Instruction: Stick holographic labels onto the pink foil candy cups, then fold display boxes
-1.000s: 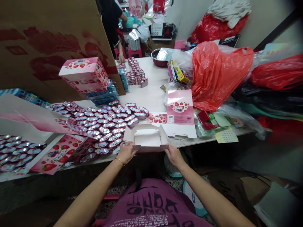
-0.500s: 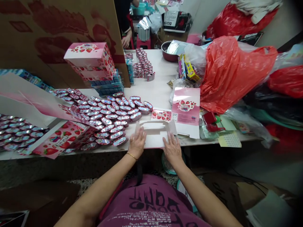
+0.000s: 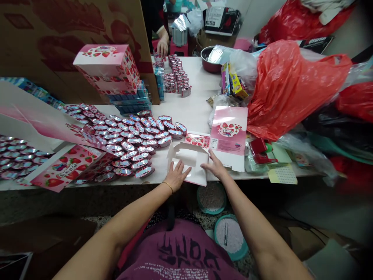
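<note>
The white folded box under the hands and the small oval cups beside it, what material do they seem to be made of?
The white folded box looks like thin matte cardboard: creased flaps, flat panels. The small oval cups seem to be sealed with shiny foil lids, which catch the light; the cup bodies are probably plastic, though hard to tell.

A white table [image 3: 195, 109] carries everything. A half-folded white carton [image 3: 190, 161] lies at its near edge. Left of the carton spreads a field of foil-lidded cups [image 3: 136, 136], and beyond those a stack of pink strawberry boxes [image 3: 106, 68]. Just right of the carton lies a flat pink box blank [image 3: 229, 134], with a red plastic bag [image 3: 288, 85] behind it. Far behind the carton stand rows of small packs [image 3: 177, 76] and a dark bowl [image 3: 208, 64].
</note>
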Tool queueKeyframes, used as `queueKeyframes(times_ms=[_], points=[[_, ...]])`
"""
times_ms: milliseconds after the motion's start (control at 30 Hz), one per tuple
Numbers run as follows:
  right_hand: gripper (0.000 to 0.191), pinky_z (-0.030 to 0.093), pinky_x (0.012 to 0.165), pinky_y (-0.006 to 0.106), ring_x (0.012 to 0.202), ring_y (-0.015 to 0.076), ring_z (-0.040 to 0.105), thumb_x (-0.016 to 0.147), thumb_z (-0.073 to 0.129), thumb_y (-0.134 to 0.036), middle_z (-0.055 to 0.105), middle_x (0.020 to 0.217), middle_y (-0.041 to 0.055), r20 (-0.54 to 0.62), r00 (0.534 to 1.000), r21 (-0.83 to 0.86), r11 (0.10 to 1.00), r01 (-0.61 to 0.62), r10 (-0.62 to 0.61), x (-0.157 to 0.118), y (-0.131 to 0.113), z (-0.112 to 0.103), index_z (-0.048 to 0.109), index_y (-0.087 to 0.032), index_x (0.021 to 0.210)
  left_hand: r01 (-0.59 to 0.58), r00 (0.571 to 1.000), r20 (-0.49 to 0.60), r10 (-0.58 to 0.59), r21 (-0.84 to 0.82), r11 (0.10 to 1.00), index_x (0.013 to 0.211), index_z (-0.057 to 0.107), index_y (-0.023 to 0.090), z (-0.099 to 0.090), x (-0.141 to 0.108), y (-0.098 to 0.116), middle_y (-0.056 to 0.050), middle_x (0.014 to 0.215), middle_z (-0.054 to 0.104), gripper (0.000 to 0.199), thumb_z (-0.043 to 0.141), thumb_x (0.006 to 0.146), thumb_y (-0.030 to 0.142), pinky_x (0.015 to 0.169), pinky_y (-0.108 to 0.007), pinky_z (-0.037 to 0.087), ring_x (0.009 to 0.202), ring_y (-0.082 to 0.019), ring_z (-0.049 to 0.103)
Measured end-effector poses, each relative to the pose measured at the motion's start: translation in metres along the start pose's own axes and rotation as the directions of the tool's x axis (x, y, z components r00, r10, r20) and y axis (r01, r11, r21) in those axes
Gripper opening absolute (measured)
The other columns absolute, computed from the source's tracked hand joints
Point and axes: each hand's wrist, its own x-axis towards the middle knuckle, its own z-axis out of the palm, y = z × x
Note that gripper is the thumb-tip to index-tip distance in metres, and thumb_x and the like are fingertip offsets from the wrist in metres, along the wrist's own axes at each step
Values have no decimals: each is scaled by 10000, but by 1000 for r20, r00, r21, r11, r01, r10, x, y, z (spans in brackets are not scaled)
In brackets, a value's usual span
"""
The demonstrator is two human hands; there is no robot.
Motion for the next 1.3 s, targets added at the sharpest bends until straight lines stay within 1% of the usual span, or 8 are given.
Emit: queueKeyframes(times_ms=[200, 300, 467, 700, 867, 1100, 1200, 1300], points=[[809, 335, 982, 391, 1215, 238, 376, 595, 651, -213, 381, 1336, 119, -66, 997, -113, 993, -42, 35, 17, 0, 31, 295, -195, 1321, 64, 996, 69, -61, -38, 997, 1363, 260, 205, -2, -3, 3, -204, 1368, 334, 650, 493, 758, 175, 1019, -600, 113, 1313, -319, 210], [662, 348, 954, 383, 1141, 223, 442, 615, 651, -306, 469, 1246, 110, -37, 999, 35, 999, 6, -4, 17, 1, 28, 408, -186, 1220, -8, 995, -100, -1, -92, 996, 1361, 258, 215, -11, -20, -1, -172, 1411, 278, 644, 524, 780, 299, 1046, -531, 162, 1331, -299, 173], [481, 404, 827, 347, 892, 187, 533, 644, 606, -442, 597, 974, 63, -91, 995, 231, 973, -18, 40, 22, 12, 28, 517, -162, 1026, 220, 727, -574, -378, -327, 919, 1394, 116, 132, -29, -37, -29, -197, 1412, 265, 666, 410, 849, 377, 1058, -441, 228, 1337, -251, 176], [363, 387, 796, 314, 842, 175, 509, 672, 555, -436, 580, 904, 37, -257, 963, 156, 987, -38, 78, 25, 11, 52, 541, -170, 920, 49, 987, -146, -72, -159, 986, 1298, 370, 120, -12, 17, -36, -136, 1383, 356, 497, 351, 867, 367, 1065, -472, 194, 1305, -258, 261], [339, 390, 793, 314, 852, 178, 506, 698, 537, -400, 573, 913, 47, -284, 957, 108, 994, -30, 59, 22, 15, 57, 539, -163, 940, 181, 982, -38, -185, -92, 979, 1167, 501, 119, -5, 48, -34, -133, 1310, 444, 363, 326, 850, 141, 1068, -487, 153, 1266, -232, 315], [313, 427, 759, 326, 840, 187, 523, 737, 496, -366, 578, 901, 44, -247, 966, 1, 997, -74, 72, 16, 16, 57, 522, -178, 986, 290, 891, -267, -367, -289, 912, 1125, 503, 158, -3, 45, -50, -134, 1186, 484, 433, 580, 700, 184, 1008, -439, 284, 1163, -277, 395], [303, 422, 818, 338, 957, 202, 518, 772, 464, -300, 570, 1021, 61, -157, 981, -131, 987, 90, -110, 18, 11, 47, 518, -191, 1050, 193, 810, -389, -439, -530, 826, 1274, 341, 142, -5, 48, -62, -147, 1321, 367, 695, 630, 647, 223, 1019, -430, 290, 1232, -276, 328], [325, 437, 803, 304, 1014, 184, 515, 827, 380, -209, 538, 1160, 20, 20, 970, -329, 915, 235, -242, 22, 6, 32, 515, -252, 1119, 30, 857, -362, -367, -676, 736, 1168, 474, 163, -6, 51, -83, -99, 1227, 492, 497, 553, 676, 170, 981, -378, 358, 1143, -220, 449]])
